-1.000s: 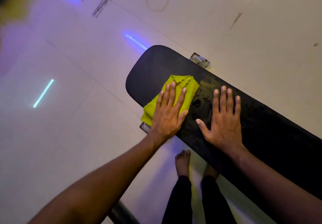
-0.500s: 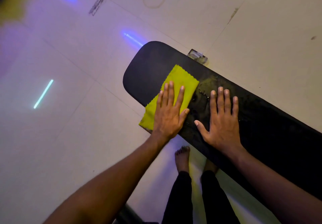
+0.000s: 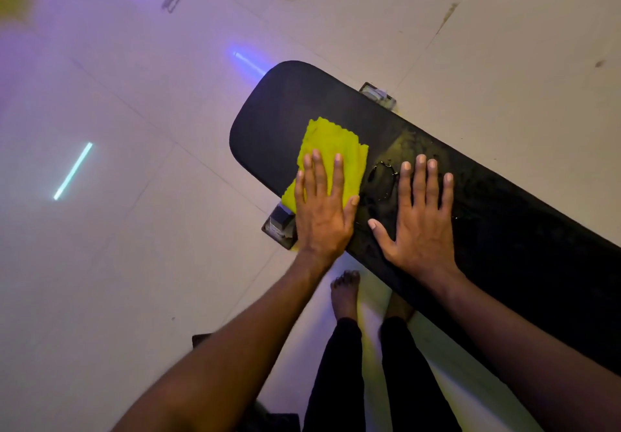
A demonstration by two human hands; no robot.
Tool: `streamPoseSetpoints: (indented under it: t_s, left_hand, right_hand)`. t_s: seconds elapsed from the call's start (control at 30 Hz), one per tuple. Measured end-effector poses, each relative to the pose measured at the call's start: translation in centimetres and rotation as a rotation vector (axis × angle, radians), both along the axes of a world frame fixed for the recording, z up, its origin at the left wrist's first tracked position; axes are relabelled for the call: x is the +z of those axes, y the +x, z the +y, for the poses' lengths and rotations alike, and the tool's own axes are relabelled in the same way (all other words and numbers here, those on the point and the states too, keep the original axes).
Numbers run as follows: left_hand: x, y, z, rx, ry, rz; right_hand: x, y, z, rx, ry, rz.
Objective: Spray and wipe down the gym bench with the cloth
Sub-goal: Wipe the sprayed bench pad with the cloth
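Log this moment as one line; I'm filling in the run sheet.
step: wiping | left hand: flat on yellow cloth | right hand: flat on bench pad | wet patch between hands

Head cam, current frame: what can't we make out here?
- Spray bottle: nowhere in the head view.
- Cloth: near part hidden under the flat left hand.
- Bench: right end cut off by the frame edge; frame underneath mostly hidden by the pad.
- Pad under the right hand: covered, wetness unknown.
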State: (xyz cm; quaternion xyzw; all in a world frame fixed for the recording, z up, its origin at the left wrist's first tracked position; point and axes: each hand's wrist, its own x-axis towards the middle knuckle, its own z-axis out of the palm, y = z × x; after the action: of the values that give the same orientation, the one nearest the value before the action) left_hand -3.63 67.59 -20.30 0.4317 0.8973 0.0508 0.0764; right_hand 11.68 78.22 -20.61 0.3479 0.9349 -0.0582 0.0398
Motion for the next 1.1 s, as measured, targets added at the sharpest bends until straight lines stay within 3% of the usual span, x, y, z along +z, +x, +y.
streamPoseSetpoints:
  t_s: [0.13, 0.2, 0.33, 0.43, 0.57, 0.63, 0.7, 0.83, 1.0, 1.1]
  left_hand:
    - [-0.2, -4.7, 2.3, -0.388, 0.012, 0.080]
    - [-0.3, -5.5, 1.6, -0.352, 0.023, 0.093]
    - [-0.2, -0.6, 0.0, -0.069, -0.002, 0.038]
    - [0.1, 1.5, 1.4, -0.227, -0.036, 0.025]
    - [0.7, -2.1, 5.9, -0.570, -0.032, 0.069]
    - [0.7, -4.0, 6.4, -0.563, -0.026, 0.082]
    - [0.7, -3.9, 5.2, -0.423, 0.000, 0.080]
    - [0.4, 1.4, 2.6, -0.203, -0.033, 0.048]
    - [1.2, 0.9, 8.7, -0.566, -0.030, 0.027]
    - [1.4, -1.6, 10.4, -0.560, -0.043, 0.065]
  right_hand:
    - [-0.2, -0.1, 0.0, -0.001, 0.017, -0.020]
    - [0.0, -0.1, -0.1, -0.001, 0.014, -0.023]
    - [0.2, 0.1, 0.0, 0.011, -0.006, -0.005]
    - [0.2, 1.4, 0.2, 0.042, -0.037, 0.029]
    - [-0.1, 5.2, 1.2, 0.000, -0.016, 0.054]
    - [-0.1, 6.6, 1.7, -0.019, -0.006, 0.039]
    - [-0.1, 7.1, 1.9, -0.043, -0.006, 0.022]
    - [0.1, 6.9, 1.6, -0.066, 0.006, 0.006]
    - [0.0, 6.8, 1.5, -0.072, 0.013, 0.016]
    - [0.0, 7.0, 1.4, -0.089, 0.010, 0.018]
